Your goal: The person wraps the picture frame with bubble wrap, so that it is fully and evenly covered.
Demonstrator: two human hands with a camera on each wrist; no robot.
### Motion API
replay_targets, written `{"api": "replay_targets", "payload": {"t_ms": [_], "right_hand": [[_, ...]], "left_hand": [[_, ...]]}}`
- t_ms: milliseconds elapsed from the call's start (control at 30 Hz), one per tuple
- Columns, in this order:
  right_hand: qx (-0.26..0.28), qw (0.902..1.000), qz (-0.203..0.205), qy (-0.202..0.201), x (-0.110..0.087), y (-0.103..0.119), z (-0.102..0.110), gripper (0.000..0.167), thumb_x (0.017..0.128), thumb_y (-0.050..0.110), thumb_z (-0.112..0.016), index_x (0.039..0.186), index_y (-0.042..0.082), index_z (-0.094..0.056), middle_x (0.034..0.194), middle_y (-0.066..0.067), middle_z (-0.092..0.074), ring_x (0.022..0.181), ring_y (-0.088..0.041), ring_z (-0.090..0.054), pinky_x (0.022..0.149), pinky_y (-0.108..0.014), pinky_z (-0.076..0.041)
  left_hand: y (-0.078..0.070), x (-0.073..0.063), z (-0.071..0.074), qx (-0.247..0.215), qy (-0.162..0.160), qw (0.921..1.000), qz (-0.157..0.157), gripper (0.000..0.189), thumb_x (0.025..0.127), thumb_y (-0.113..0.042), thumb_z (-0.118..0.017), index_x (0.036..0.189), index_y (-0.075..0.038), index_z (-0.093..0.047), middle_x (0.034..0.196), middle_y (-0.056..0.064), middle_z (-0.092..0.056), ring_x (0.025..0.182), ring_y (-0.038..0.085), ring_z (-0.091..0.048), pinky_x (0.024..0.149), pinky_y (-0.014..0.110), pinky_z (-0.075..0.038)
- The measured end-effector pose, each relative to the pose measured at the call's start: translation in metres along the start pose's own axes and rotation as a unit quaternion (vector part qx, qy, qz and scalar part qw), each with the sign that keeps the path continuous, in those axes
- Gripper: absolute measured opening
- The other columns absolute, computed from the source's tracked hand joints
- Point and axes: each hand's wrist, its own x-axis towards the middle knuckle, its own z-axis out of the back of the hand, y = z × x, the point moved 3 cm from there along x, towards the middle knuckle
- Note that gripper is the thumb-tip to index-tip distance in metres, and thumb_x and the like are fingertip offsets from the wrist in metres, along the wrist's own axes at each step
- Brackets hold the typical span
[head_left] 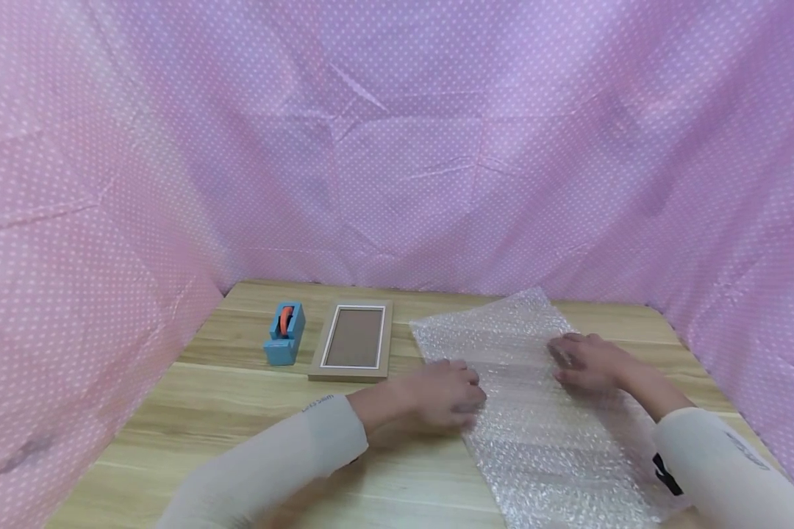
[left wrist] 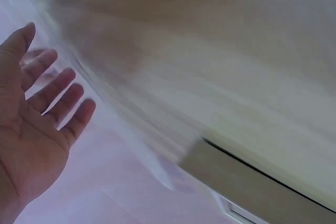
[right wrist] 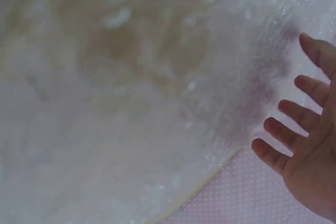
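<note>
A sheet of clear bubble wrap (head_left: pixel 523 397) lies spread at a slant over the right half of the wooden table. Over its left edge is my left hand (head_left: pixel 445 393), palm down and slightly blurred; the left wrist view shows its fingers (left wrist: pixel 55 90) spread and loosely bent, holding nothing. Near the sheet's right edge, my right hand (head_left: pixel 589 361) is over the wrap. Its fingers (right wrist: pixel 294 119) look spread and relaxed in the right wrist view, with nothing between them. Left of the wrap, a picture frame (head_left: pixel 381 342) with a light wood border lies flat.
Beyond the picture frame, at the far left, stands a blue tape dispenser (head_left: pixel 281 353) with an orange roll (head_left: pixel 286 321). Pink polka-dot cloth (head_left: pixel 410 162) hangs around the back and sides of the wooden table (head_left: pixel 238 419).
</note>
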Motion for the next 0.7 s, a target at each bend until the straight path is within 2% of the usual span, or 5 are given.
{"api": "replay_targets", "payload": {"t_ms": [100,200,333,500,700], "right_hand": [[-0.016,0.9998,-0.006,-0.012,-0.003,-0.001,0.001,0.06,0.089,0.041,-0.075,0.131,0.0,-0.063,0.115,-0.026,-0.064,0.096,-0.047,-0.061,0.082,-0.063,-0.052],[-0.006,0.9999,-0.011,-0.002,-0.003,-0.001,-0.002,0.066,0.088,0.048,-0.076,0.131,-0.001,-0.062,0.108,-0.021,-0.063,0.09,-0.039,-0.061,0.079,-0.059,-0.053],[0.007,0.9998,-0.017,0.011,-0.001,0.0,-0.006,0.076,0.088,0.054,-0.074,0.135,-0.003,-0.059,0.11,-0.024,-0.061,0.093,-0.04,-0.061,0.083,-0.06,-0.052],[0.009,0.9998,-0.017,0.003,0.004,0.001,-0.006,0.076,0.088,0.052,-0.075,0.137,-0.004,-0.058,0.114,-0.029,-0.06,0.097,-0.046,-0.06,0.085,-0.063,-0.05],[0.011,0.9998,-0.015,0.001,0.012,0.001,-0.005,0.074,0.089,0.047,-0.076,0.137,-0.007,-0.057,0.123,-0.036,-0.058,0.107,-0.055,-0.058,0.092,-0.067,-0.048]], "left_hand": [[0.019,0.0,0.0,-0.021,-0.008,0.9988,0.043,0.047,0.102,-0.051,-0.056,0.141,-0.024,-0.06,0.142,0.0,-0.056,0.131,0.019,-0.05,0.108,0.039,-0.046],[0.033,-0.003,0.001,-0.037,-0.006,0.9964,0.076,0.05,0.101,-0.051,-0.058,0.143,-0.025,-0.058,0.149,0.004,-0.052,0.137,0.025,-0.047,0.113,0.043,-0.042],[0.041,-0.007,0.0,-0.048,0.0,0.9958,0.078,0.048,0.1,-0.051,-0.059,0.14,-0.025,-0.061,0.146,0.004,-0.054,0.132,0.025,-0.051,0.112,0.04,-0.042],[0.042,-0.014,-0.005,-0.069,0.013,0.9942,0.082,0.05,0.101,-0.053,-0.058,0.142,-0.024,-0.06,0.141,0.002,-0.056,0.124,0.022,-0.053,0.102,0.038,-0.049],[0.042,-0.019,-0.008,-0.084,0.019,0.9923,0.089,0.056,0.098,-0.054,-0.063,0.145,-0.024,-0.057,0.144,0.003,-0.053,0.123,0.023,-0.052,0.097,0.037,-0.051]]}}
